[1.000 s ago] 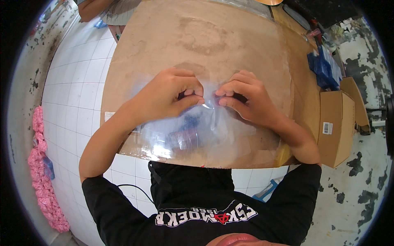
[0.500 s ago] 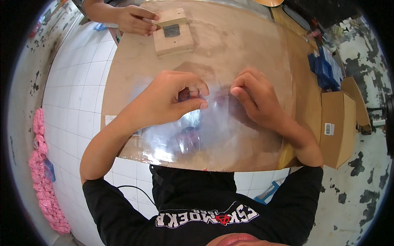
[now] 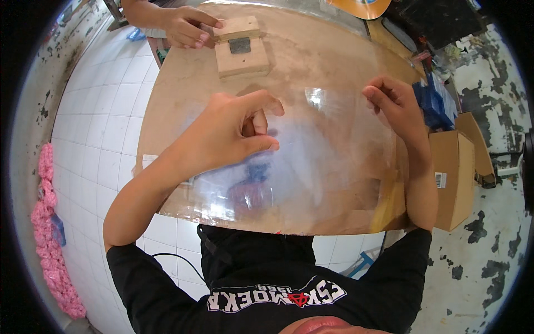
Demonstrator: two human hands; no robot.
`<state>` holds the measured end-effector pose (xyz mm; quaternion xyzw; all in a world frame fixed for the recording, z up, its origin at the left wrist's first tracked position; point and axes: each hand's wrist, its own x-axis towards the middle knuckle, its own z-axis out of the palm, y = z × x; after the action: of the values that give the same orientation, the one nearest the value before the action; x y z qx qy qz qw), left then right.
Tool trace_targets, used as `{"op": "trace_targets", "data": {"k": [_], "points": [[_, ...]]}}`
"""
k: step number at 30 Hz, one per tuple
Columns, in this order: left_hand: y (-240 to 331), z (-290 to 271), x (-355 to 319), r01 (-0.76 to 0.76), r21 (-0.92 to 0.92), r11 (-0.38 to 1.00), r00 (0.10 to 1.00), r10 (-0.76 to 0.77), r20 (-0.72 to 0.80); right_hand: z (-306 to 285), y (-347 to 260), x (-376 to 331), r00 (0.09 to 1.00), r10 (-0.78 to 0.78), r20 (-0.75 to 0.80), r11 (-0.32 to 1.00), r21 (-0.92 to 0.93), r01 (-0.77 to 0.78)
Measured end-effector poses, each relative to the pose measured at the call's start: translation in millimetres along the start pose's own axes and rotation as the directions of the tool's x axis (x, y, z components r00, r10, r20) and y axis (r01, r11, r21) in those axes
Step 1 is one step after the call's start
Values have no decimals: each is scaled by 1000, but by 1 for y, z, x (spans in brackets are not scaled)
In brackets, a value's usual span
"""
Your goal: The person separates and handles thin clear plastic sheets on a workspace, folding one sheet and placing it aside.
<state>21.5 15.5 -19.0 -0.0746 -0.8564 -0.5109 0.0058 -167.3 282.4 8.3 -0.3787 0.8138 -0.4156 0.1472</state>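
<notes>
Head view: clear plastic sheet (image 3: 328, 161) seemingly between both hands.

The right hand (image 3: 392, 106) has drawn away from the left hand (image 3: 236, 131), spreading the clear plastic bag (image 3: 328, 161).

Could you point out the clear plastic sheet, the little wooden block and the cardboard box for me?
clear plastic sheet (image 3: 328, 161): head view, on its glossy middle between the hands.
wooden block (image 3: 242, 55): head view, on its top face below the dark patch.
cardboard box (image 3: 451, 183): head view, on its top face.
</notes>
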Motion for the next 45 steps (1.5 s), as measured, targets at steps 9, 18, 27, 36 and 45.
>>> {"op": "trace_targets", "data": {"k": [9,18,27,36,45], "points": [[8,17,10,-412,306,858,856,480,-193,16,-50,-26,964,-222,149,975,59,216],[26,18,18,-202,-79,976,977,207,58,16,-69,-36,875,-485,5,803,-394,447],[27,11,17,305,-506,807,952,-240,190,3,-56,-46,917,-394,-66,899,-235,369],[31,16,9,152,27,988,987,-150,-61,-36,-43,-62,919,-295,-262,861,344,375],[31,-12,0,-171,-130,977,974,148,-172,16,-68,-12,999,-35,-25,976,214,40]]}}
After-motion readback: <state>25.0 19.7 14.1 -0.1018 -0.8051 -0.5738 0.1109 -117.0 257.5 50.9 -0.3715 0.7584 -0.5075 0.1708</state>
